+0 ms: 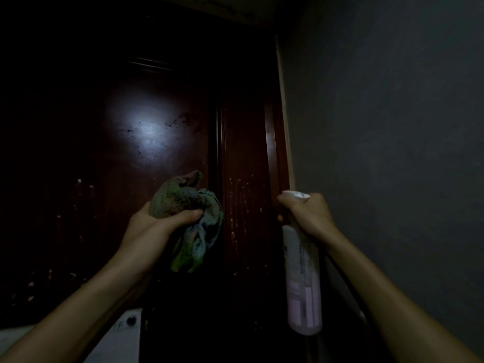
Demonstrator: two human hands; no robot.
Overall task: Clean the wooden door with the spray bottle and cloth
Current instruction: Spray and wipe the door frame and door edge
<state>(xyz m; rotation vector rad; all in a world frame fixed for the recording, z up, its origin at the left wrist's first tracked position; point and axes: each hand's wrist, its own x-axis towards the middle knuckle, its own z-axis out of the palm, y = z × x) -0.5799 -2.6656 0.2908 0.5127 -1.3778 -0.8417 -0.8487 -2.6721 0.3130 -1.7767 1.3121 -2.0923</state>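
A dark reddish wooden door (pixel 162 106) fills the left and middle of the dim view, with a bright patch of light on its panel and pale drips running down its lower part. My left hand (pixel 154 224) grips a crumpled greenish cloth (pixel 188 218) held up close to the door. My right hand (pixel 306 213) grips the head of a pale pink spray bottle (pixel 303 279), nozzle pointing left at the door's right stile. The bottle's body hangs down below my hand.
A grey wall (pixel 392 153) stands at the right, meeting the door's pale frame edge (pixel 284 113). A white object (pixel 115 336) with a dark round mark lies low at the left, partly behind my left forearm.
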